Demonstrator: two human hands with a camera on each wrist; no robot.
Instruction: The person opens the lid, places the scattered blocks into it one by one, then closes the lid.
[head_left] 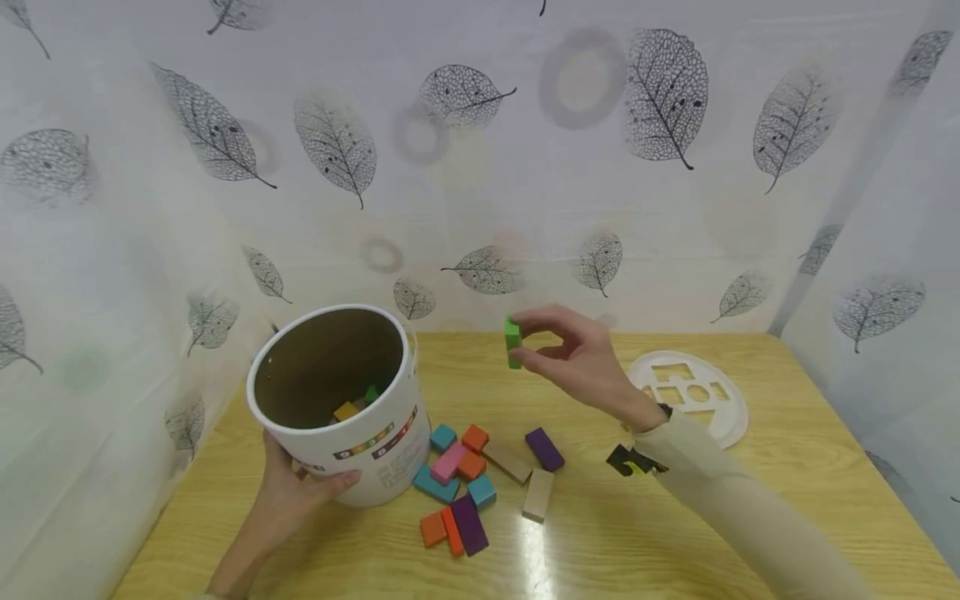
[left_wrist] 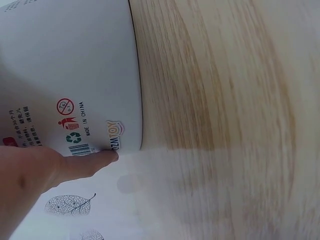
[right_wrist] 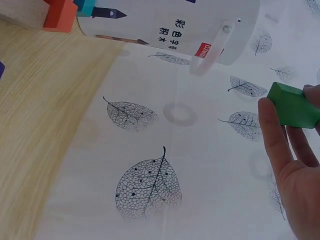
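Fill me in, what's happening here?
A person's right hand pinches a green block up off the table, while the left hand rests against the side of a white bucket. A few blocks are visible inside it. Beside it lie loose blocks in several colours. A white disc with cut-outs lies past the right forearm.

The green block [head_left: 513, 343] is vivid and plain; the bucket [head_left: 393, 471] is white, printed with red, black and multicoloured marks. The loose blocks [head_left: 469, 527] are orange-red, teal, pink, purple and wood tan. The tabletop [head_left: 637, 550] is yellowish, streaked with grain, the pierced disc [head_left: 733, 427] white, the sleeve [head_left: 750, 517] cream, and the pale sheeting [head_left: 517, 183] patterned with dark, net-veined leaves and faint rings
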